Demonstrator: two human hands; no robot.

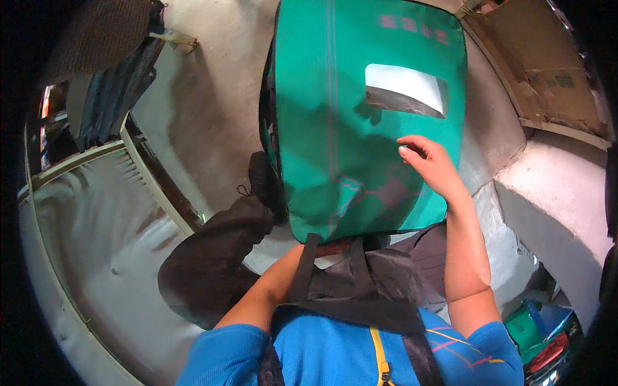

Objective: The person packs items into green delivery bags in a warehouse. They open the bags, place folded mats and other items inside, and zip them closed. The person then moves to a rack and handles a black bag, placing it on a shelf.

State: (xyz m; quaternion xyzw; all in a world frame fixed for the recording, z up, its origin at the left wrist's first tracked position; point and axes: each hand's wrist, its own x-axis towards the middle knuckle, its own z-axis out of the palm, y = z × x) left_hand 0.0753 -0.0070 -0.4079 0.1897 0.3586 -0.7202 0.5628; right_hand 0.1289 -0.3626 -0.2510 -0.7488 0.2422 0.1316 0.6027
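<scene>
A large green fabric bag (309,120) with dark edging and a clear plastic window (405,89) stands before me, its top panel facing up. Just over this panel, to the lower right of the window, my right hand (425,157) is raised with its fingers loosely curled and nothing in it. My left hand (333,248) reaches beneath the bag's near edge; its fingers are mostly hidden, so what it touches does not show. A black strap (305,270) runs close beside it, over a dark apron.
Cardboard (536,82) rests at the upper right above a pale block-like ledge (555,207). A metal-framed panel (116,207) lies at the left, below dark hanging fabric (116,87). Colourful packets (540,333) are at the lower right. My legs flank the bag's near end.
</scene>
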